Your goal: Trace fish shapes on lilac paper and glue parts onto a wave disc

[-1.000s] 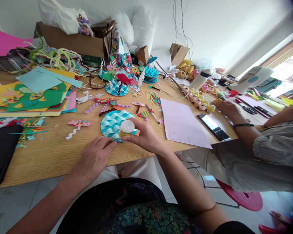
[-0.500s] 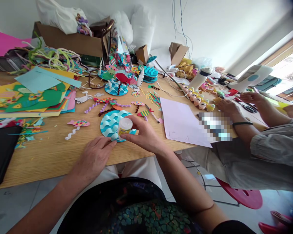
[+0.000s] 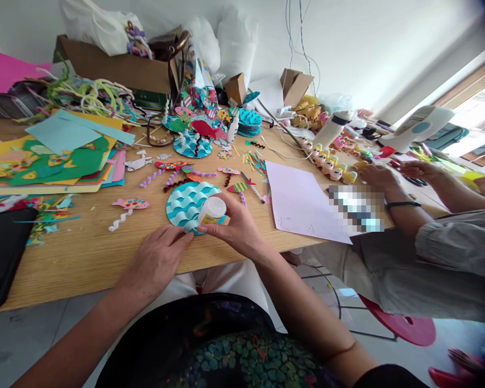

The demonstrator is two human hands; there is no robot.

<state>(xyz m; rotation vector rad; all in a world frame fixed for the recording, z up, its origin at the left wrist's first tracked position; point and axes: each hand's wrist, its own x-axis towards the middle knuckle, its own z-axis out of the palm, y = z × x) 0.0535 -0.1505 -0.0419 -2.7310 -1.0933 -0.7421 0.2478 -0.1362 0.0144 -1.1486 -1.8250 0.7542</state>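
A round blue disc with wavy light-blue paper strips lies near the table's front edge. My right hand is wrapped round a small white glue bottle, tilted over the disc's right side with its base facing up. At the disc's near edge, my left hand pinches the end of a light-blue wavy strip; its fingertips are close to the bottle's lower end. Left of the disc lies a pink spotted paper fish on a white twisted stem. A striped green fish lies behind my right hand.
Coloured paper sheets and a black device are on the left. A white sheet and a marker lie to the right. Finished fish pieces stand behind. Another person's hands work at the right.
The glue bottle in my right hand has moved slightly right and tilted further. My left hand has barely moved. The other person's hand at the far right has lowered.
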